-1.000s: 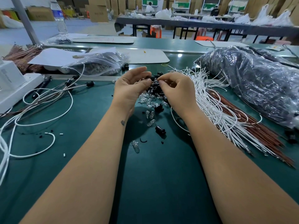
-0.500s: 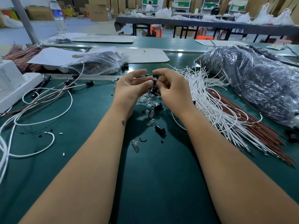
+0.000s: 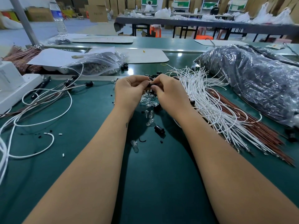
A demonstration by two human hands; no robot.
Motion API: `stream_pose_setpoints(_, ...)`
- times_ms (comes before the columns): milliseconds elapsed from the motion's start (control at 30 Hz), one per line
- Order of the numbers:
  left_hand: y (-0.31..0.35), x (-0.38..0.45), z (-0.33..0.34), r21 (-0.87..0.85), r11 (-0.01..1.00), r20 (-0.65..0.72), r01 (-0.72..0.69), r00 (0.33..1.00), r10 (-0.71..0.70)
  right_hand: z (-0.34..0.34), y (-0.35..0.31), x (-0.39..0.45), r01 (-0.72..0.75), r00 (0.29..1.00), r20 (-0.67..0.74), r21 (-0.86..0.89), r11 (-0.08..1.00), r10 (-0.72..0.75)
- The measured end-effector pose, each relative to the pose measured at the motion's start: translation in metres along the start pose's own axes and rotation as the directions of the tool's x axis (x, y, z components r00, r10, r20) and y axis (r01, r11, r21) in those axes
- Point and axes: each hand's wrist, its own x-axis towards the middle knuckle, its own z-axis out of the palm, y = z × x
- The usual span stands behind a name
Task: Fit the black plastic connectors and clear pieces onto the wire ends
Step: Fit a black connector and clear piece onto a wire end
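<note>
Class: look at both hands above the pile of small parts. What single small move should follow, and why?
Probably draw one wire end from the white wires to the black connector. Both the left hand and right hand pinch that connector, yet no wire visibly reaches it.

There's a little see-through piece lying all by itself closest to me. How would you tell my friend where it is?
Find the two forearms reaching over the green table. In the gap between them, small black connectors and clear pieces trail toward you from the hands. The clear piece is the last one in that trail, nearest you, lying alone beside a tiny curved black scrap rather than in the heap.
</note>
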Motion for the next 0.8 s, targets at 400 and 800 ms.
stream_pose_setpoints(400, 0.005, -0.004, -0.005, -0.086, 0.995, 0.043, 0.055, 0.998, -0.051, -0.001, 0.004, -0.001, 0.032, 0.999, 0.023, 0.001, 0.999, -0.032)
stream_pose_setpoints(800, 0.004, 0.014, -0.031, -0.146, 0.989, -0.426, 0.012, 0.902, -0.074, -0.014, 0.011, 0.002, 0.007, 1.000, -0.020, -0.021, 1.000, -0.007)
